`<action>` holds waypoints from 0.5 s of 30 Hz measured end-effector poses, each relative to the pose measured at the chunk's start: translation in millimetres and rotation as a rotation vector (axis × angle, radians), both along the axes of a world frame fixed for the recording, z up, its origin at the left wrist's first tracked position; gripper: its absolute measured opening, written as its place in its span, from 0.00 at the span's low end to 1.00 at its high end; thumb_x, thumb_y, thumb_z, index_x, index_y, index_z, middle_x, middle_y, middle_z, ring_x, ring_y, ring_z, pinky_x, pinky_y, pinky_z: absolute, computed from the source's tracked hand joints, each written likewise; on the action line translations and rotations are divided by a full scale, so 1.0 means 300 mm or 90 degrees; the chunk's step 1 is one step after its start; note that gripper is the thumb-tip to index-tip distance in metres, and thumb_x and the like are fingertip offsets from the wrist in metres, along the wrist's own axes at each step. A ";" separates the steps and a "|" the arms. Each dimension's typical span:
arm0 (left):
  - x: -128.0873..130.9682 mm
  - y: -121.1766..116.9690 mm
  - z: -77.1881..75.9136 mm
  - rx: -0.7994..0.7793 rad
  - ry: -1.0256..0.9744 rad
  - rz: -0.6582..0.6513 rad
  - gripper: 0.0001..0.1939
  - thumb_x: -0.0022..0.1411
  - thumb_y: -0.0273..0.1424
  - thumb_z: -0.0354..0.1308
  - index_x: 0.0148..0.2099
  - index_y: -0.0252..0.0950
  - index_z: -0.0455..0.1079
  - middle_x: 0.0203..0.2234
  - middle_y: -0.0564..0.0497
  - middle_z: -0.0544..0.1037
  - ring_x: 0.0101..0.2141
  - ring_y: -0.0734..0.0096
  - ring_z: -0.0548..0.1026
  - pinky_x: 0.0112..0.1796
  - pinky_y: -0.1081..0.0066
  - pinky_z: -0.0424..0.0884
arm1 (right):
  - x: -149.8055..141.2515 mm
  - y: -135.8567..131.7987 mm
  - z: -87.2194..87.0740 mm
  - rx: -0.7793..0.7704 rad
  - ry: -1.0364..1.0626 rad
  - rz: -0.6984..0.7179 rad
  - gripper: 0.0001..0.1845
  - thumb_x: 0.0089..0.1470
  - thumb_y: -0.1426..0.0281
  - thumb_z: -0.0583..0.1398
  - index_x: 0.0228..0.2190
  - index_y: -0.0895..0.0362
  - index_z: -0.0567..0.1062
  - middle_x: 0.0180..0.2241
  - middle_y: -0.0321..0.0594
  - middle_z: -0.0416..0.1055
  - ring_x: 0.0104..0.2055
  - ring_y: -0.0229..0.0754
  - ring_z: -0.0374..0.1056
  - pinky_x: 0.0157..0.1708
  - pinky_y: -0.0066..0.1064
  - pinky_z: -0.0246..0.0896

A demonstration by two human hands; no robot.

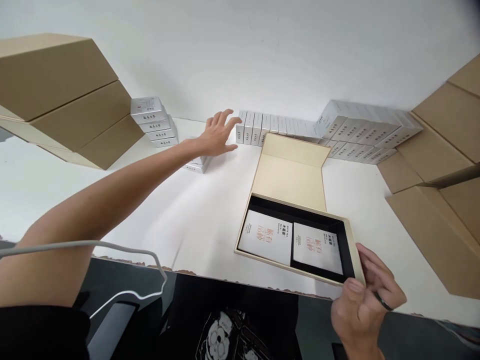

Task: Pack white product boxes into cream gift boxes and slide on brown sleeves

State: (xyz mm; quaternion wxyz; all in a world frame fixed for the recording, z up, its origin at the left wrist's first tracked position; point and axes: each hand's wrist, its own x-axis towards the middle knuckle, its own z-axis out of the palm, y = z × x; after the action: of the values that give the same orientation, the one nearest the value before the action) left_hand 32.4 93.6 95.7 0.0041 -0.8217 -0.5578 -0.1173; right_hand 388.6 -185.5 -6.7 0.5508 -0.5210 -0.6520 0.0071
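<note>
Box [355,250] pinched in right grip [363,305], left arm [120,195] outstretched, left grip [215,136] spread beside white cartons [257,129]

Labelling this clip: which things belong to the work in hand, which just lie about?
Belonging, apparently: open box, held by right hand; two white packs inside; small boxes beside left hand.
Probably incidental: white cable; brown boxes at right.

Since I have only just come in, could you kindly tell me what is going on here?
A person's right hand holds the right edge of an open case, its lid folded back. Two white packs lie side by side inside. The left hand is spread at the left end of a row of small boxes by the wall; whether it touches one is hard to tell.
</note>
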 end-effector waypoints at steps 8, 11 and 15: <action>0.030 0.106 -0.028 -0.089 0.016 0.094 0.33 0.68 0.38 0.57 0.73 0.46 0.55 0.68 0.39 0.60 0.64 0.36 0.60 0.63 0.42 0.50 | -0.004 0.004 -0.006 0.020 -0.014 -0.006 0.21 0.68 0.61 0.57 0.57 0.56 0.61 0.61 0.60 0.62 0.63 0.56 0.64 0.52 0.56 0.65; 0.040 0.105 -0.033 -0.072 -0.026 0.117 0.30 0.69 0.40 0.56 0.70 0.43 0.61 0.62 0.39 0.68 0.58 0.43 0.67 0.61 0.47 0.56 | -0.005 0.006 -0.006 0.022 -0.004 -0.008 0.21 0.68 0.61 0.57 0.57 0.56 0.61 0.61 0.61 0.63 0.63 0.56 0.64 0.51 0.56 0.65; 0.058 0.143 -0.028 -0.051 -0.115 0.191 0.21 0.69 0.40 0.57 0.59 0.37 0.71 0.51 0.41 0.77 0.50 0.51 0.72 0.54 0.56 0.66 | -0.002 0.002 -0.003 0.006 -0.013 -0.013 0.20 0.67 0.62 0.57 0.55 0.56 0.61 0.61 0.60 0.62 0.63 0.55 0.64 0.50 0.55 0.66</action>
State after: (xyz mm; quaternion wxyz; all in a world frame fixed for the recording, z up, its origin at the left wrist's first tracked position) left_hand 49.8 136.6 87.3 -0.0613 -0.7149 -0.6765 -0.1662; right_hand 387.9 -185.0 -7.6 0.5466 -0.5252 -0.6522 -0.0073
